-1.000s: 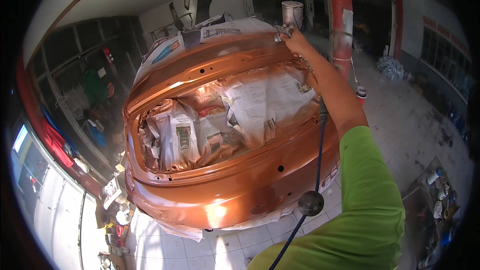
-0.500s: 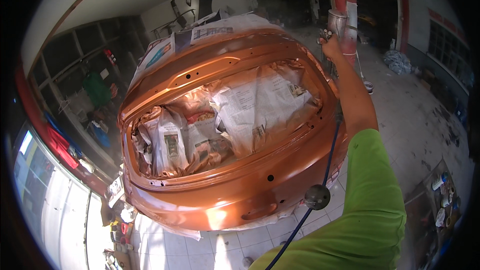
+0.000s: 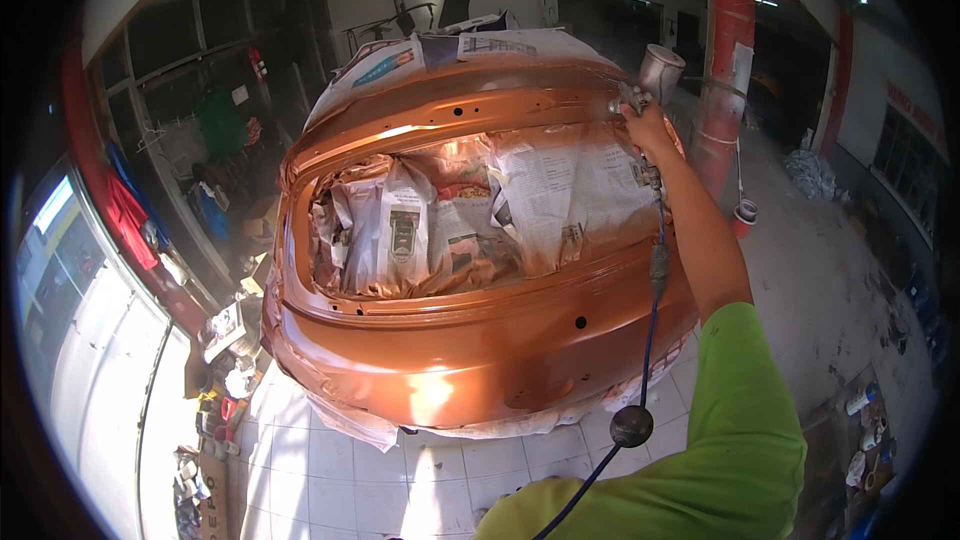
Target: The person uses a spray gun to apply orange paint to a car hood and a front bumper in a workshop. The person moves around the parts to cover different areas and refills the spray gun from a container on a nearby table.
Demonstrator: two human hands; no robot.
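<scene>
My right hand (image 3: 648, 130) is closed round the handle of a spray gun (image 3: 632, 98), which carries a pale cup (image 3: 662, 72) on top. The gun is held at the far right corner of a car tailgate (image 3: 430, 330) coated in glossy copper-orange paint. Newspaper masking (image 3: 565, 195) covers the tailgate's window opening, its edges dusted with orange. From the gun's handle a dark blue air hose (image 3: 652, 340) with a round dark ball (image 3: 631, 426) on it runs down past my green sleeve. My left hand is not in view.
A red pillar (image 3: 728, 70) rises beyond the car's right side, with a small pot (image 3: 746, 212) near it. Cans and boxes (image 3: 215, 420) crowd the floor at left by the bright doorway (image 3: 100, 340). Bottles and rolls (image 3: 870, 435) lie at lower right.
My right hand has brought the spray gun from beside the pillar in toward the tailgate's far right corner. The view has shifted, so the car sits further right and the hose hangs straighter.
</scene>
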